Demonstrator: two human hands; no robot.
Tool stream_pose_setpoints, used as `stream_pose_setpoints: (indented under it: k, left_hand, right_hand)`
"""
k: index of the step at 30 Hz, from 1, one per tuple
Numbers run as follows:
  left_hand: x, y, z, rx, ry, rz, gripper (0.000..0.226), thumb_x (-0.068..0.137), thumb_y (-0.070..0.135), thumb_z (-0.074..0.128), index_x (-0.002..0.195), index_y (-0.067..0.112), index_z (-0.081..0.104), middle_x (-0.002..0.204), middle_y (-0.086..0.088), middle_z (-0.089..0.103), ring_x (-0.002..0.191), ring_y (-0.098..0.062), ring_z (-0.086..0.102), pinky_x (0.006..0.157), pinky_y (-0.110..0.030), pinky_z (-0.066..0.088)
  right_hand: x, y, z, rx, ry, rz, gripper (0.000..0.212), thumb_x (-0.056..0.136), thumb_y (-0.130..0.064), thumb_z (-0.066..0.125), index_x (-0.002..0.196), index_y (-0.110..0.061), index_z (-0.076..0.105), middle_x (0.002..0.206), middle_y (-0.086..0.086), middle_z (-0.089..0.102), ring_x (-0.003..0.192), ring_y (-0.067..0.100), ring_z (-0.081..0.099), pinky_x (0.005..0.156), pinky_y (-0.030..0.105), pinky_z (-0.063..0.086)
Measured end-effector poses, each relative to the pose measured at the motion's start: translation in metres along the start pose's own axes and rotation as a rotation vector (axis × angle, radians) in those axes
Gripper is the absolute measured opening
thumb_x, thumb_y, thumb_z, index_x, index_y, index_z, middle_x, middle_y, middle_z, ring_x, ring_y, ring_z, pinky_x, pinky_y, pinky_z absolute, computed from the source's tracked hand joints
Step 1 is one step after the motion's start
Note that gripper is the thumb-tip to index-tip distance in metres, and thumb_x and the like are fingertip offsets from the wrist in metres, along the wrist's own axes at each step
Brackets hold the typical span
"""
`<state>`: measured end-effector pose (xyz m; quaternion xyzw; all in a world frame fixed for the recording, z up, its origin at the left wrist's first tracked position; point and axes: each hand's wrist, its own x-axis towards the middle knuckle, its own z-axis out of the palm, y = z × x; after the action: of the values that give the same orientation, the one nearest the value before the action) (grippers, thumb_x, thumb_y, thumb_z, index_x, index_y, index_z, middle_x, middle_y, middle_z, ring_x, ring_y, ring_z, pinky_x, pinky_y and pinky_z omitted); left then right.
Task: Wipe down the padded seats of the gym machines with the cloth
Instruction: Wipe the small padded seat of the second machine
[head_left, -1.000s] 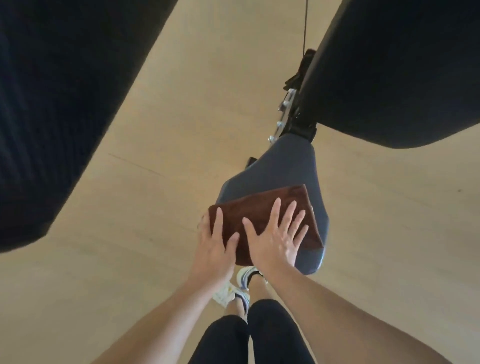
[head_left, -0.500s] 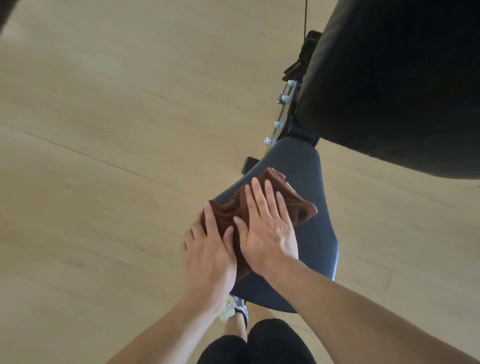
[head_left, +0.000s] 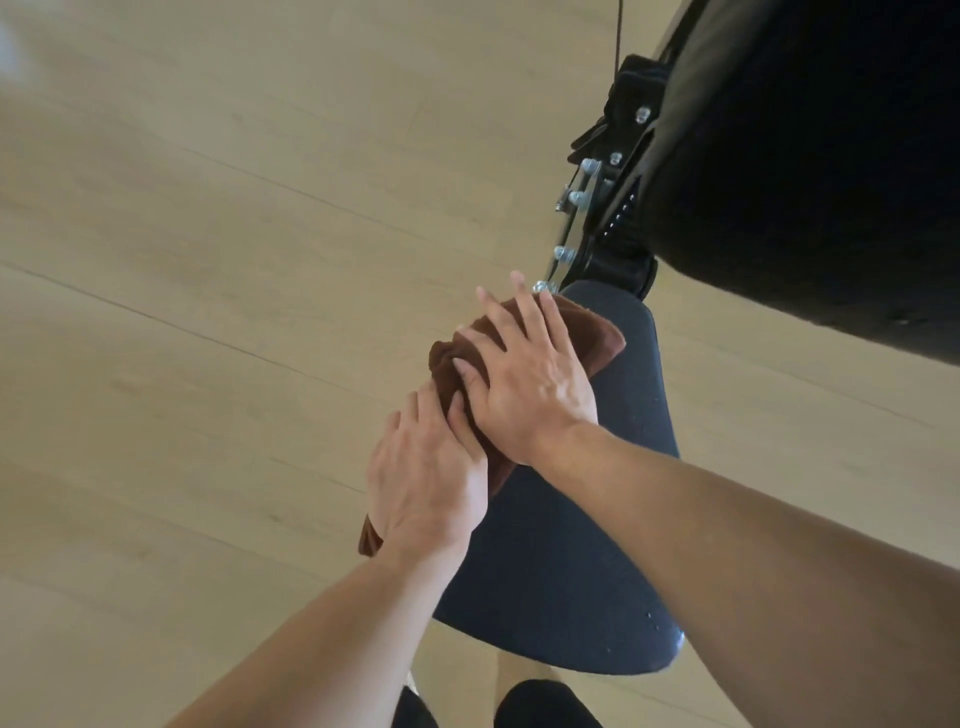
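Head view: the right hand (head_left: 530, 382), palm down with fingers spread flat, and the left hand (head_left: 428, 480), fingers extended together just behind it, press the bunched brown terry cloth (head_left: 597, 340) onto the dark padded seat (head_left: 566, 545), neither hand gripping.

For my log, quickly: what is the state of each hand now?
Left hand: open, palm flat on the brown cloth.
Right hand: open, fingers spread, pressing the cloth.
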<state>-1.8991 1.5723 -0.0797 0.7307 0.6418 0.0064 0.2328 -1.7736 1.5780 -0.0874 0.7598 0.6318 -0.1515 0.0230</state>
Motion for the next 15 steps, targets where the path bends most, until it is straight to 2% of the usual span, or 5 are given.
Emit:
stream_pose_setpoints:
  k: [4, 8, 11, 15]
  left_hand:
    - [0.001, -0.001, 0.002, -0.001, 0.004, 0.018, 0.039, 0.103, 0.042, 0.026, 0.119, 0.023, 0.056, 0.108, 0.003, 0.069, 0.094, -0.021, 0.063, 0.077, -0.035, 0.049]
    - [-0.002, -0.006, 0.003, -0.025, -0.001, 0.091, 0.042, 0.104, 0.044, 0.025, 0.129, 0.021, 0.050, 0.116, -0.002, 0.065, 0.100, -0.025, 0.062, 0.079, -0.039, 0.048]
    - [-0.010, -0.020, 0.001, -0.028, -0.044, 0.197, 0.045, 0.103, 0.046, 0.027, 0.137, 0.022, 0.044, 0.125, -0.004, 0.059, 0.108, -0.028, 0.060, 0.082, -0.042, 0.047]
    - [-0.029, -0.047, -0.003, -0.092, -0.087, 0.230, 0.053, 0.101, 0.050, 0.030, 0.149, 0.026, 0.032, 0.137, -0.005, 0.051, 0.117, -0.030, 0.058, 0.086, -0.043, 0.047]
  right_hand:
    - [-0.012, -0.006, 0.004, 0.008, 0.095, 0.139, 0.054, 0.103, -0.055, 0.025, 0.147, -0.036, 0.048, 0.167, 0.007, 0.023, 0.155, 0.036, 0.003, 0.124, 0.057, 0.003]
    - [-0.024, -0.016, 0.011, 0.162, 0.114, 0.346, 0.061, 0.100, -0.064, 0.023, 0.154, -0.039, 0.037, 0.168, 0.002, 0.020, 0.157, 0.027, 0.000, 0.126, 0.050, -0.004]
    - [-0.038, -0.018, 0.015, 0.211, 0.081, 0.348, 0.057, 0.103, -0.058, 0.023, 0.156, -0.039, 0.029, 0.170, -0.004, 0.011, 0.157, 0.021, -0.003, 0.126, 0.045, -0.003]
    - [-0.073, -0.040, 0.020, 0.261, 0.064, 0.376, 0.053, 0.107, -0.046, 0.024, 0.159, -0.035, 0.023, 0.170, -0.007, 0.012, 0.157, 0.017, 0.002, 0.127, 0.041, 0.002]
